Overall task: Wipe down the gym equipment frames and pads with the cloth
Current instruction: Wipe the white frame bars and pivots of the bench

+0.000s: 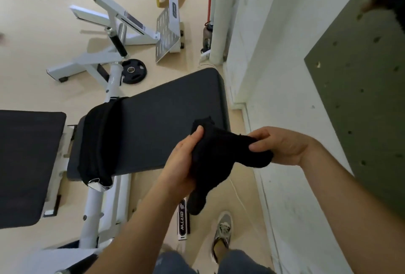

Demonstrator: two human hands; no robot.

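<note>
both hands hold the black cloth (215, 155) in the air above the near end of the bench pad (157, 124): the left hand (183, 162) curls round its bunched middle and the right hand (278, 145) pinches one end. this looks like refolding before wiping. next the cloth must go flat on the pad.

One wide-angle camera is riding on the person's head, looking forward and steeply down. It is sitting close above the left hand (183, 160) and right hand (283, 146), taking in the pad (164, 109), the floor (32, 59) beyond, and the wall (285, 72) at right.
</note>
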